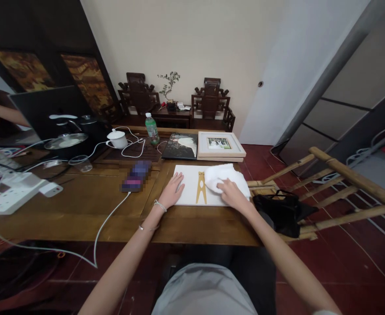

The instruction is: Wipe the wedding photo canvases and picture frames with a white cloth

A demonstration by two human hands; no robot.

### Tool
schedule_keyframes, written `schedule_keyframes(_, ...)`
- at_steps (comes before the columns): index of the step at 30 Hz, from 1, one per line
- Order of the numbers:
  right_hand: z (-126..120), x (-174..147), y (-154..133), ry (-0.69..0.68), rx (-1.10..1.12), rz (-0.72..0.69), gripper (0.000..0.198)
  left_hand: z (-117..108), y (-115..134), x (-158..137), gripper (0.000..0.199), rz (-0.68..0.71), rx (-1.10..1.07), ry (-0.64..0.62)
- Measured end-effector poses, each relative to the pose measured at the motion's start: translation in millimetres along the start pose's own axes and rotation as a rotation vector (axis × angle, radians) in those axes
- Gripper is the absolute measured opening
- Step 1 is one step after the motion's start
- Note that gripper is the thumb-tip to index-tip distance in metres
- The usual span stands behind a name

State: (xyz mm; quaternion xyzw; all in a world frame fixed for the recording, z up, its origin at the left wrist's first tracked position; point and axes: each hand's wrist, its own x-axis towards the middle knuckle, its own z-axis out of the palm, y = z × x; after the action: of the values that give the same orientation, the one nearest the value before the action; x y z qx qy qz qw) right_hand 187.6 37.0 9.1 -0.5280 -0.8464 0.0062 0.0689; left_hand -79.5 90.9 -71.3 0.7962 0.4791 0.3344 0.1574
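Observation:
A white panel (186,192) lies flat on the wooden table, with a yellow, fork-legged figure (201,188) on its surface. My left hand (173,190) rests on the panel's left edge, fingers stretched out and holding nothing. On the panel's right side, my right hand (232,193) presses a bunched white cloth (229,174) against it, fingers bent into the fabric. The cloth covers the panel's upper right part and reaches past its right edge.
Behind the panel lie a dark picture (181,146) and a pale wood frame (221,146). To the left are a phone (136,176) on a cable, a green bottle (152,128), a lidded white cup (117,139) and a power strip (13,192). A bamboo chair (353,192) stands right.

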Motion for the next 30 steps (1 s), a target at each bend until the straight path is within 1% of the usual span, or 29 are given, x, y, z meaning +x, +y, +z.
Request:
schedule_keyframes(1, 2, -18, -6, 0.012, 0.015, -0.040, 0.042, 0, 0, 0, 0.050, -0.001, 0.001, 0.001)
schedule_keyframes(4, 4, -65, -22, -0.009, 0.066, -0.085, 0.043, 0, 1, 0, 0.050, 0.003, 0.008, -0.002)
schedule_keyframes(6, 0, -82, -29, -0.039, 0.095, -0.106, 0.042, 0, 1, 0, 0.050, 0.008, 0.012, -0.002)
schedule_keyframes(8, -5, -84, -30, -0.057, 0.104, -0.114, 0.040, 0, 1, 0, 0.051, 0.010, 0.018, 0.000)
schedule_keyframes(11, -13, -61, -20, -0.070, 0.077, -0.078, 0.036, -1, 1, 0, 0.051, 0.011, 0.029, -0.009)
schedule_keyframes(14, -16, -18, -2, -0.068, 0.017, -0.012, 0.033, -1, 0, 0, 0.051, 0.010, 0.032, -0.017)
schedule_keyframes(18, -10, 39, 19, -0.025, -0.022, 0.053, 0.035, -2, 0, 1, 0.051, 0.009, 0.031, -0.027)
schedule_keyframes(20, -4, 56, 23, -0.005, -0.024, 0.062, 0.039, -3, 1, 1, 0.051, 0.010, 0.027, -0.033)
schedule_keyframes(22, 4, 59, 23, 0.013, -0.025, 0.060, 0.046, -4, 2, 1, 0.051, 0.010, 0.024, -0.036)
schedule_keyframes(25, 14, 40, 17, 0.018, -0.024, 0.018, 0.050, -4, 4, 1, 0.050, 0.008, 0.022, -0.037)
schedule_keyframes(27, 16, 14, 9, 0.004, -0.008, -0.036, 0.047, -4, 5, 0, 0.050, 0.007, 0.019, -0.034)
schedule_keyframes(30, 12, -34, -8, -0.018, 0.048, -0.133, 0.046, -4, 5, 0, 0.051, 0.006, 0.017, -0.026)
